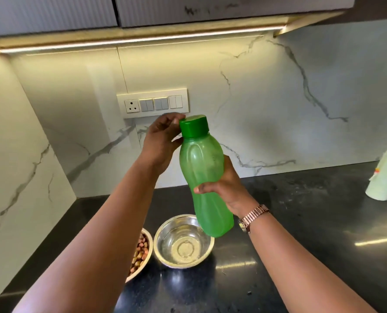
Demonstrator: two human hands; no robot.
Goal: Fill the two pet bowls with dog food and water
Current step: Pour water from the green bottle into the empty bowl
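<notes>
Head view: a person stands at a black counter (301,222) backed by white marble wall panels. The right hand (227,188) is wrapped around the middle of a green bottle (201,177), holding it in the air, nearly upright and leaning a little to the left, above the counter. A watch (253,216) sits on that wrist. The left hand (160,143) is at the top of the bottle, its fingers closed on the side of the dark green cap (194,126), which sits on the bottle's neck.

Below the bottle, a steel bowl (183,243) stands on the counter; clear water appears to lie in its bottom. Just to its left, a second bowl (140,256) holds brown and reddish kibble (140,254); the left forearm hides most of it. The two bowls are side by side, close or touching.

On the wall behind the hands is a switch panel (153,103). A pale container (384,175) stands at the far right of the counter.
</notes>
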